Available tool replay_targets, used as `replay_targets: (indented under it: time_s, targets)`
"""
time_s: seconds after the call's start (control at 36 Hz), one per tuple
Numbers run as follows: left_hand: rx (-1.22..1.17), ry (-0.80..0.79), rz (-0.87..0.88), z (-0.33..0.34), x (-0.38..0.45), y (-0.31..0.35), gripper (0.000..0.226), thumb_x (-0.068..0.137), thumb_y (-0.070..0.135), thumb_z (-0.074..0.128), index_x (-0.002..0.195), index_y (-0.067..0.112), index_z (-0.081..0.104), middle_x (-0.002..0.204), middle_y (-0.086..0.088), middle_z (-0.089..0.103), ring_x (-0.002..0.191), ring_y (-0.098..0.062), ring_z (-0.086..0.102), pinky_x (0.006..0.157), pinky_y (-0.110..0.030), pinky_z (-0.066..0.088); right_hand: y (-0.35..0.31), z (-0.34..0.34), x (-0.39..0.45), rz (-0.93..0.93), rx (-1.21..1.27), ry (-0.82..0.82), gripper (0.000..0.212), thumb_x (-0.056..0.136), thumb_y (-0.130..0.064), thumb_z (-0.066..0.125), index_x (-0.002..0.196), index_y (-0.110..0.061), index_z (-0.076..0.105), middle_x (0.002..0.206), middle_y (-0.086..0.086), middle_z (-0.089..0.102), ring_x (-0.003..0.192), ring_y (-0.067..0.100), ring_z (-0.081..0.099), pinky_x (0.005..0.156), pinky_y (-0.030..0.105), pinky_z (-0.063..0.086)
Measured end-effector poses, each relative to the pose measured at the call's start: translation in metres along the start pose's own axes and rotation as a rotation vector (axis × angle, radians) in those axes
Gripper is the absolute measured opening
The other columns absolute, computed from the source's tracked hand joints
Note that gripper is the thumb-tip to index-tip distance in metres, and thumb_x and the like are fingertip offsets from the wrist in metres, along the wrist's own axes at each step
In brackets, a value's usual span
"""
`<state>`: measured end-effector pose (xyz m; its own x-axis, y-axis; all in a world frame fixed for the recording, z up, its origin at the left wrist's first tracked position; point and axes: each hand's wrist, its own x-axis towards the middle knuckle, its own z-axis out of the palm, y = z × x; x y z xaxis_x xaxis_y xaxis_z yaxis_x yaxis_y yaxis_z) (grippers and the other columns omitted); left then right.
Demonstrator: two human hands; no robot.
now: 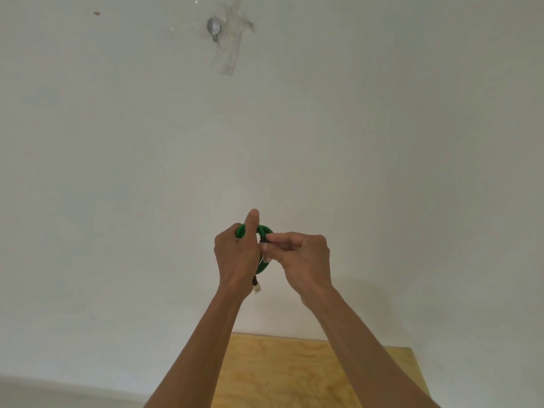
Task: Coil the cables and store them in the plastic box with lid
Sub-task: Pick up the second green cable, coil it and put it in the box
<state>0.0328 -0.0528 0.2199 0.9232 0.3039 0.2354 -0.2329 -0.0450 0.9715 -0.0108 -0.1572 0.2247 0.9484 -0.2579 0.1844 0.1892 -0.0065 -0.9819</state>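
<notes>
Two hands are in view: the left hand (235, 254) and the right hand (303, 260), each on one bare forearm, so two forearms. One green cable (263, 231) sits coiled in the left grip, its loops too closely bunched to count. Two connectors show on it: one clear connector (257, 287) hanging just below the left grip, and one dark connector end (263, 239) pinched at the tips of the right grip, between the two hands. One wooden table (294, 369) lies well below both grips. One round metal fitting (212, 27) sits on the wall far above the grips, with one patch of clear tape (232, 51) beside it.
</notes>
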Motion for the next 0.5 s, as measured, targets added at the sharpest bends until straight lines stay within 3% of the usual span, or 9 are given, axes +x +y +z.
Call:
replay_targets:
  time_s: [0.06, 0.11, 0.19, 0.28, 0.33, 0.39, 0.44, 0.5]
  targets:
    - [-0.005, -0.006, -0.002, -0.003, -0.001, 0.001, 0.06, 0.093, 0.044, 0.064, 0.061, 0.0, 0.04, 0.046, 0.004, 0.031, 0.043, -0.013, 0.033, 0.047, -0.024, 0.036, 0.003, 0.001, -0.003, -0.015, -0.039, -0.005, 0.017, 0.076, -0.012, 0.085, 0.091, -0.016, 0.08, 0.077, -0.007, 0.078, 0.077, 0.002, 0.074, 0.078, 0.013, 0.055]
    - [-0.027, -0.015, -0.007, -0.005, -0.001, 0.002, 0.057, 0.093, 0.04, 0.066, 0.058, 0.008, 0.035, 0.044, 0.005, 0.029, 0.042, -0.014, 0.031, 0.044, -0.024, 0.035, 0.004, 0.0, -0.005, -0.038, -0.057, -0.039, 0.016, 0.077, -0.01, 0.083, 0.092, -0.016, 0.08, 0.078, -0.005, 0.078, 0.077, 0.005, 0.075, 0.08, 0.021, 0.058]
    - [-0.079, -0.053, -0.036, -0.008, -0.002, 0.004, 0.061, 0.09, 0.039, 0.069, 0.061, -0.001, 0.033, 0.052, -0.006, 0.031, 0.049, -0.021, 0.035, 0.049, -0.031, 0.039, 0.001, -0.001, -0.004, -0.069, -0.065, -0.053, 0.016, 0.071, -0.01, 0.087, 0.085, -0.014, 0.08, 0.073, -0.002, 0.077, 0.07, 0.011, 0.074, 0.066, 0.021, 0.057]
    - [-0.098, -0.087, -0.077, -0.012, -0.002, 0.008, 0.061, 0.089, 0.043, 0.069, 0.07, -0.009, 0.042, 0.062, -0.012, 0.038, 0.057, -0.024, 0.039, 0.056, -0.038, 0.042, 0.004, -0.003, 0.001, -0.108, -0.183, 0.03, 0.026, 0.062, -0.024, 0.093, 0.077, -0.02, 0.073, 0.069, -0.006, 0.071, 0.06, 0.008, 0.064, 0.057, 0.015, 0.048]
    - [-0.114, -0.109, -0.098, -0.014, -0.003, 0.011, 0.055, 0.09, 0.042, 0.068, 0.07, -0.006, 0.05, 0.063, -0.012, 0.041, 0.058, -0.024, 0.042, 0.058, -0.036, 0.044, 0.01, -0.006, 0.004, -0.088, -0.233, 0.038, 0.04, 0.061, -0.034, 0.093, 0.091, -0.028, 0.067, 0.081, -0.009, 0.065, 0.067, 0.008, 0.057, 0.062, 0.017, 0.048]
    - [-0.157, -0.156, -0.133, -0.015, -0.004, 0.012, 0.049, 0.091, 0.042, 0.068, 0.065, 0.003, 0.052, 0.057, -0.011, 0.042, 0.051, -0.023, 0.043, 0.055, -0.032, 0.045, 0.013, -0.007, 0.004, -0.04, -0.157, -0.091, 0.05, 0.069, -0.034, 0.089, 0.112, -0.031, 0.063, 0.102, -0.01, 0.067, 0.089, 0.01, 0.065, 0.075, 0.026, 0.056]
    - [-0.197, -0.194, -0.173, -0.017, -0.004, 0.011, 0.049, 0.092, 0.04, 0.067, 0.057, 0.011, 0.047, 0.05, -0.007, 0.038, 0.042, -0.021, 0.038, 0.049, -0.029, 0.04, 0.014, -0.007, 0.003, -0.006, -0.034, -0.245, 0.044, 0.081, -0.026, 0.081, 0.121, -0.023, 0.064, 0.11, -0.003, 0.072, 0.101, 0.02, 0.07, 0.085, 0.038, 0.06]
    - [-0.233, -0.209, -0.198, -0.017, -0.004, 0.01, 0.05, 0.092, 0.039, 0.067, 0.057, 0.013, 0.043, 0.049, -0.007, 0.035, 0.04, -0.02, 0.034, 0.047, -0.028, 0.035, 0.015, -0.005, 0.002, -0.008, 0.017, -0.299, 0.028, 0.088, -0.019, 0.074, 0.114, -0.012, 0.069, 0.101, 0.008, 0.076, 0.096, 0.026, 0.073, 0.086, 0.045, 0.06]
